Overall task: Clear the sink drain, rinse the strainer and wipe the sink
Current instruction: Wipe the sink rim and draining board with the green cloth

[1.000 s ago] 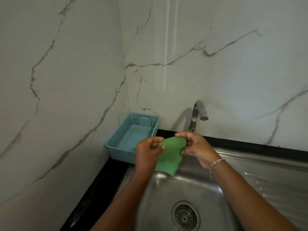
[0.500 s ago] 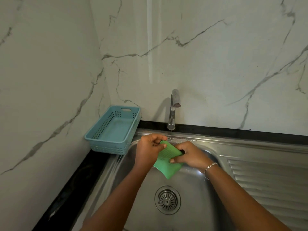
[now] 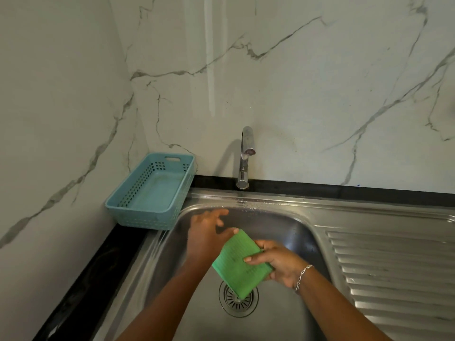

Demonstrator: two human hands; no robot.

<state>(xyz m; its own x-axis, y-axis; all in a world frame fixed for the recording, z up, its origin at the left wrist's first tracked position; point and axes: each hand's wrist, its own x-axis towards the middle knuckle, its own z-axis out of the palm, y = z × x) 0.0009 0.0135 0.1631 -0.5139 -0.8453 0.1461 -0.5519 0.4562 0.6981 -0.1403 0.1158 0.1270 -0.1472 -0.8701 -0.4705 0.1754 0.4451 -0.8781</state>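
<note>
Your right hand (image 3: 278, 263) fingers (image 3: 253, 259) pinch the green cloth (image 3: 237, 263), thumb on top. Your left hand (image 3: 206, 232) is spread loose, fingers released, its thumb tip by the cloth's upper corner; contact unclear through blur. Cloth hangs tilted over the sink (image 3: 283, 225) basin, its lower corner covering part of the drain strainer (image 3: 237, 302). Tap (image 3: 245, 158) behind. Blue basket (image 3: 138, 212) on the bench (image 3: 81, 286) at left, beside the sink.

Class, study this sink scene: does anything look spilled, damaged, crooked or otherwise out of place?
Nothing stands out. The strainer sits flat in the drain, the blue basket stands level by the sink, and only a few water drops mark the rim below the tap. The right hand holds the green cloth.
</note>
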